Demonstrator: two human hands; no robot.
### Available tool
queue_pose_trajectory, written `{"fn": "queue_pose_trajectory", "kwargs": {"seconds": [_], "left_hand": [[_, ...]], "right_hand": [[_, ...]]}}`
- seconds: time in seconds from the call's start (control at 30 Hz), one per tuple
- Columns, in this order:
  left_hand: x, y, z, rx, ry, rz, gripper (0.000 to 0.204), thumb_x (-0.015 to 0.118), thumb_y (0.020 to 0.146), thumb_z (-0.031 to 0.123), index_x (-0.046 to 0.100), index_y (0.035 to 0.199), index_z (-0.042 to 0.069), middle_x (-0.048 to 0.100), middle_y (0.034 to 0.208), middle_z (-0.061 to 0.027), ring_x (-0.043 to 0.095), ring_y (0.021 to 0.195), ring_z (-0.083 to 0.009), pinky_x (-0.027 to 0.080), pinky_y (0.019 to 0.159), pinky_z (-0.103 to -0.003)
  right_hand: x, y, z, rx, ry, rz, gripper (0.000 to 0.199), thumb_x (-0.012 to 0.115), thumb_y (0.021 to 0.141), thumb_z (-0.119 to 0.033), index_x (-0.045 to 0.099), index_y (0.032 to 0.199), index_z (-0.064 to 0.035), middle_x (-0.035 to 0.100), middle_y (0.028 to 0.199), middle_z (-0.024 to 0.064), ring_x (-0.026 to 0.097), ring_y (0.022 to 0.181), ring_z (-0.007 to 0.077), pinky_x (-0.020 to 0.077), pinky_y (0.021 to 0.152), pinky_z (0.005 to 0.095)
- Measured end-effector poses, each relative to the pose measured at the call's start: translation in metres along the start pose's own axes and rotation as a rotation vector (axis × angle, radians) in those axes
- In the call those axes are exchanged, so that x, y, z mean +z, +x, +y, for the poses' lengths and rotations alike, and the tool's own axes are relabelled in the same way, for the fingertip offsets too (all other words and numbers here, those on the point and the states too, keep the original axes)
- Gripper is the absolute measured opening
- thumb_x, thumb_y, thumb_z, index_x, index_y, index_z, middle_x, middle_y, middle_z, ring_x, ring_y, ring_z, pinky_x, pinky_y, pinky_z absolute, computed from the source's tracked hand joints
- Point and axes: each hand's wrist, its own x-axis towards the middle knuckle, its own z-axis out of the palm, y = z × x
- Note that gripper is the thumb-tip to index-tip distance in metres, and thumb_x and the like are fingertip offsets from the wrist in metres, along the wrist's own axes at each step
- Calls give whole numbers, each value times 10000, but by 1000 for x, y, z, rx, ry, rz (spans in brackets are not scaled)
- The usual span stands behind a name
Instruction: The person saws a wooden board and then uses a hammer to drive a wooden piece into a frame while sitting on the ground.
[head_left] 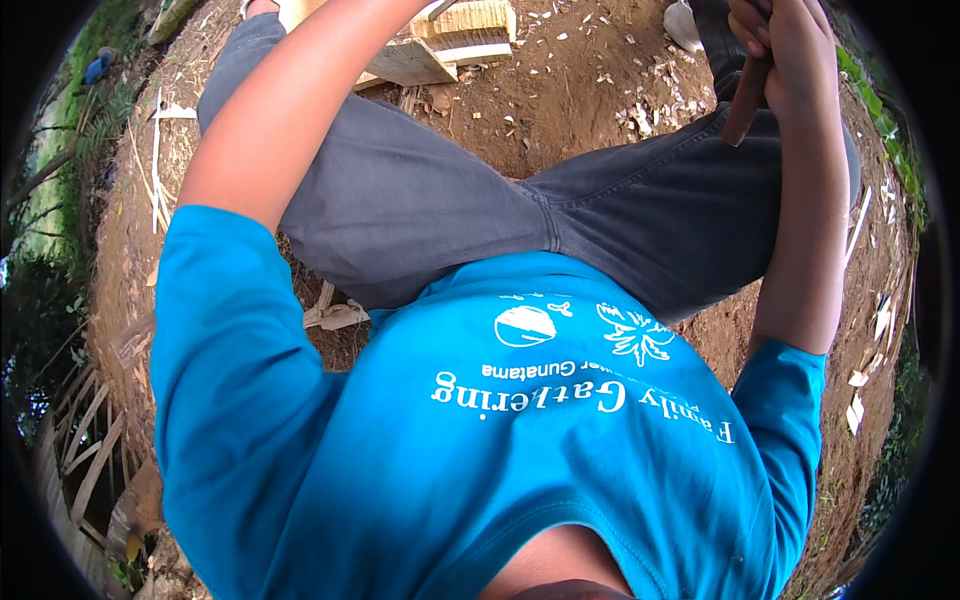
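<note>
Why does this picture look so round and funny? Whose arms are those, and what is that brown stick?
The camera sits on a person's head and looks straight down, so you see their own blue shirt and grey trousers from above. Its lens bends everything into a round shape. The person sits over brown dirt ground scattered with pale wood chips. The right hand grips a brown wooden handle; what is on its end is out of view. The left arm reaches up toward some pale wood blocks, but the left hand itself is cut off at the picture's top edge. Green plants grow around the sides.
</note>
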Motion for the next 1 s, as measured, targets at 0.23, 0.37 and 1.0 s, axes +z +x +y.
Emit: {"fn": "queue_pose_trajectory", "kwargs": {"seconds": [0.23,0.37,1.0], "left_hand": [[2,20,-2,-270,-32,-215,405,615,1019,342,548,1272,33,667,1067,-193,653,979,-308,509,876,-433],[7,32,-14,-295,-28,-272,408,622,1009,351,554,1263,38,676,1024,-176,660,935,-284,522,837,-425],[-46,-68,27,-146,-700,500,183,575,1084,249,491,1089,86,512,816,18,516,679,-70,446,598,-242]], "right_hand": [[-7,2,16,100,-8,-130,141,562,1077,-237,557,1060,-97,386,684,-71,318,477,17,260,387,206],[-10,5,15,98,93,-144,151,561,1078,-237,561,1076,-86,387,683,-69,322,475,18,262,387,206],[-6,2,15,114,62,-156,142,571,1072,-243,559,1040,-104,383,678,-71,316,467,15,252,384,210]]}}
